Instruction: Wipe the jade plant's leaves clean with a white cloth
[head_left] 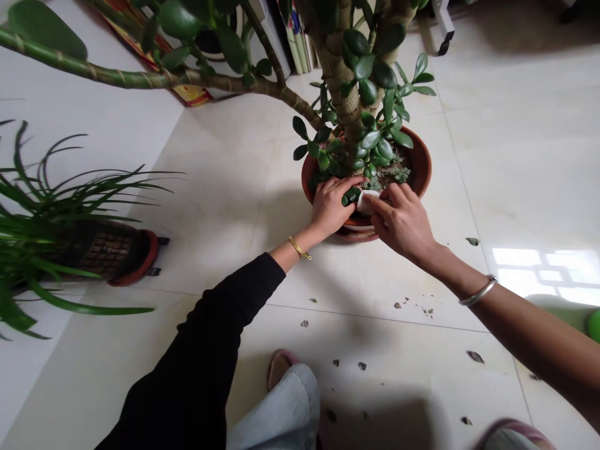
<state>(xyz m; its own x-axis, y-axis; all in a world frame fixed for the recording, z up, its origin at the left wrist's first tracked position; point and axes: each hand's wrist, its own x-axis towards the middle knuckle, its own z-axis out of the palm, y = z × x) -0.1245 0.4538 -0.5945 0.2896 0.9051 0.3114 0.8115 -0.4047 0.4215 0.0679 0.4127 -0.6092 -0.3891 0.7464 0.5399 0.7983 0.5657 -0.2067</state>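
Note:
A large jade plant with thick stems and glossy leaves stands in a round terracotta pot. At the pot's near rim, my left hand, with a gold bracelet on its wrist, curves its fingers and thumb around a low dark green leaf. My right hand, with a silver bangle, pinches a crumpled white tissue or cloth against the leaves beside my left hand. The fingertips of both hands are partly hidden. Soil and small succulents show behind the right hand.
A spider-like leafy plant in a dark pot sits on a wheeled red tray at left. Dry leaf bits lie scattered over the tiled floor. A long branch reaches left. Books stand behind.

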